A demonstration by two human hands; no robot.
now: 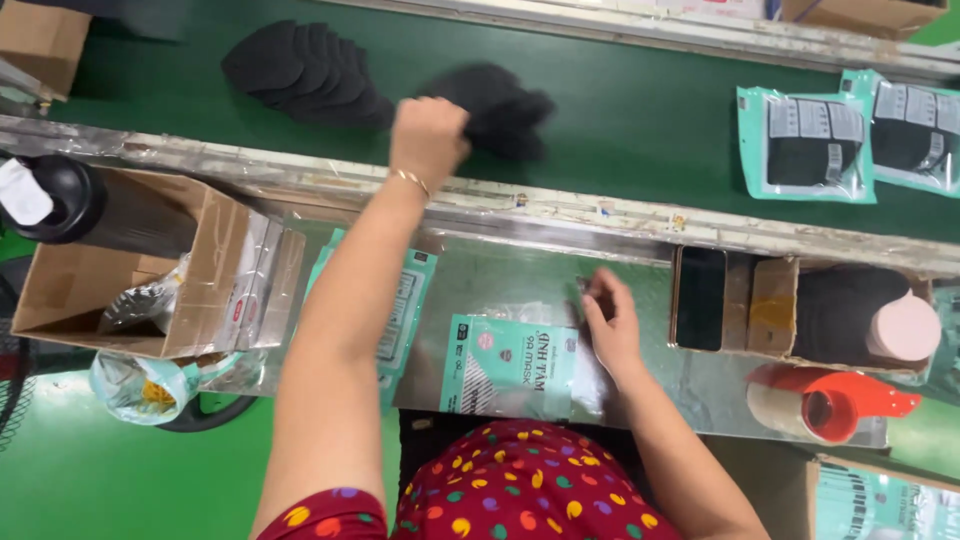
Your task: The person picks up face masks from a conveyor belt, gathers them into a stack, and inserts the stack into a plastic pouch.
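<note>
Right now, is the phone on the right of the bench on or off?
Screen dark: the phone lies flat beside a cardboard box, its glass plain black, with no lit picture. Whether it is powered off or only asleep cannot be told.

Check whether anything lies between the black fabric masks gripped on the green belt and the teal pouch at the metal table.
Only the raised metal rail crosses between the black masks in the left hand and the teal pouch.

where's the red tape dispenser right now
In the head view the red tape dispenser lies at the right end of the metal worktop, just below the small cardboard box and right of the right hand.
</note>
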